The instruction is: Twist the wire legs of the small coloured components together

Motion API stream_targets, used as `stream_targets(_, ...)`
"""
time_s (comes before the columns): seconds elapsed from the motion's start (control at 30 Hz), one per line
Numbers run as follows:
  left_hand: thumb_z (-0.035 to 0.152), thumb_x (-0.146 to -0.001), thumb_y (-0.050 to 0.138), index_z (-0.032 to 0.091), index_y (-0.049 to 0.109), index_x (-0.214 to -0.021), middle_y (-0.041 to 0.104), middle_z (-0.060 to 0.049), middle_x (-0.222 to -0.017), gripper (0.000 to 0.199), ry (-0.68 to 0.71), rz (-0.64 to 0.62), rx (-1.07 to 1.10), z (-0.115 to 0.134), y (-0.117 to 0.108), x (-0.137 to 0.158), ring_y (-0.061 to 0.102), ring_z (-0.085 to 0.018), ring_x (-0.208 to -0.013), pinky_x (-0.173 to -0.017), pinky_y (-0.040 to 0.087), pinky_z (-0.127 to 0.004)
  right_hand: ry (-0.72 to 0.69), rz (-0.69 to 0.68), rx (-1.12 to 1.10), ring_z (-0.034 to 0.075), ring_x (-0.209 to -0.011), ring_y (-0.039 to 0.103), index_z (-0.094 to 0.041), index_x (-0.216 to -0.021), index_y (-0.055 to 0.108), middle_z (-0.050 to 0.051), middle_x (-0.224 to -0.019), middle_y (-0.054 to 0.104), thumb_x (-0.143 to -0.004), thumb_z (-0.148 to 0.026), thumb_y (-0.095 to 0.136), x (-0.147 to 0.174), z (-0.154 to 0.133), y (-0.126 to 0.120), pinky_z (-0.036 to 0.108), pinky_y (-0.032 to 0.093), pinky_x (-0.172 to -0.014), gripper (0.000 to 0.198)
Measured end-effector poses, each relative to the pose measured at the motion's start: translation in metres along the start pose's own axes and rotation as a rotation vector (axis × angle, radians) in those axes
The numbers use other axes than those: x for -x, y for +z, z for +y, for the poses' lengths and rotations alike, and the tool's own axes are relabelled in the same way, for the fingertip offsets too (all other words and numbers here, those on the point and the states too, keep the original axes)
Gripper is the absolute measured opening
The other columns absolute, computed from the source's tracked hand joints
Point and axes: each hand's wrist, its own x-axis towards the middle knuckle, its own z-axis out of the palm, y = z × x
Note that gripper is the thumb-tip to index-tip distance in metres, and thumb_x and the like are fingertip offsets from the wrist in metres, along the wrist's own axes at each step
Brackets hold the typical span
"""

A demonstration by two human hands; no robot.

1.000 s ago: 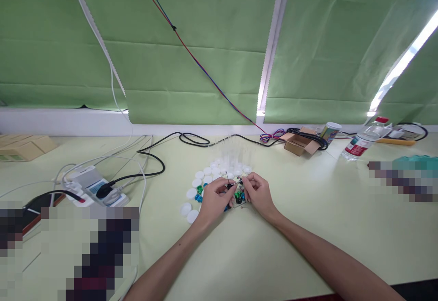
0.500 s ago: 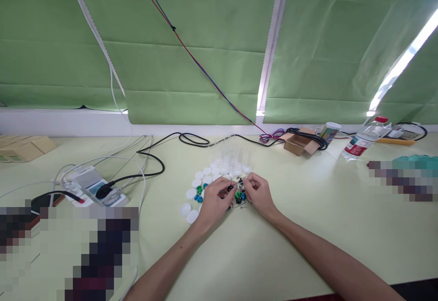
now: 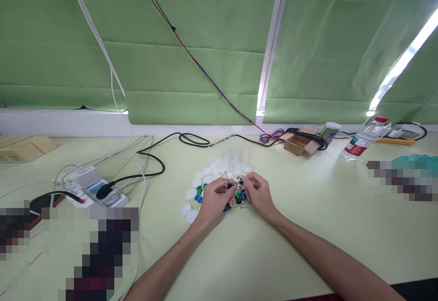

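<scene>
Evidently grips a thin, dark-ended rod (image 3: pixel 236 183) in pinched fingertips, between left hand (image 3: pixel 215 198) and right hand (image 3: pixel 259 192), though too small to make out fully. Likely light, stiff, bendable if forced; best held near its ends. Also shows white caps (image 3: pixel 191 194) beside the left hand, clear containers (image 3: pixel 236 153) beyond both, and, farther off past the right, an open cardboard box (image 3: pixel 294 149) with black cable (image 3: pixel 310 138) over its rim.

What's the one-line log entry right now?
left hand: pinching small dark part | right hand: close by, hold unclear | beside left hand: white caps, blue pieces | beyond: clear tubes
</scene>
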Motion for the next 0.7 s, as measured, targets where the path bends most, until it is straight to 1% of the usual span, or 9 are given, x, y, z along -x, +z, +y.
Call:
stream_targets(0.1, 0.041, -0.072, 0.074, 0.015, 0.071, -0.083, 0.061, -0.001, -0.056, 0.028, -0.054, -0.006, 0.038, 0.002, -0.0006, -0.0015, 0.055, -0.013, -0.043, -0.046, 0.047, -0.025, 0.004, -0.007, -0.008, 0.008, -0.037, 0.035, -0.02, -0.072, 0.05, -0.008, -0.043, 0.042, -0.089, -0.052, 0.056, -0.0001, -0.0005, 0.0, 0.021, 0.029, -0.04, 0.037)
stream_targets(0.17, 0.042, -0.072, 0.075, 0.015, 0.07, -0.085, 0.06, 0.0, -0.051, 0.03, -0.084, -0.01, 0.078, 0.002, -0.0015, -0.0023, 0.055, -0.013, -0.042, -0.047, 0.047, -0.025, 0.012, -0.006, -0.02, 0.009, -0.037, 0.038, -0.02, -0.078, 0.053, -0.008, -0.043, 0.045, -0.09, -0.054, 0.053, 0.0001, -0.001, 0.0001, 0.02, 0.031, -0.04, 0.036)
stream_targets(0.33, 0.041, -0.069, 0.077, 0.015, 0.07, -0.085, 0.062, 0.001, -0.051, 0.031, -0.146, 0.029, 0.118, 0.0039, -0.0027, -0.0028, 0.056, -0.013, -0.043, -0.048, 0.047, -0.025, 0.002, -0.02, -0.029, 0.009, -0.036, 0.041, -0.019, -0.095, 0.059, -0.006, -0.046, 0.051, -0.093, -0.054, 0.047, 0.0016, -0.0032, 0.0001, 0.02, 0.034, -0.039, 0.038)
stream_targets(0.7, 0.038, -0.071, 0.076, 0.015, 0.069, -0.086, 0.062, 0.001, -0.052, 0.028, -0.161, 0.036, 0.122, 0.0061, -0.0023, -0.0028, 0.056, -0.012, -0.044, -0.05, 0.046, -0.024, -0.007, -0.047, -0.01, 0.01, -0.038, 0.042, -0.017, -0.109, 0.062, -0.005, -0.046, 0.054, -0.093, -0.047, 0.052, 0.0023, -0.0027, -0.0002, 0.021, 0.035, -0.041, 0.036)
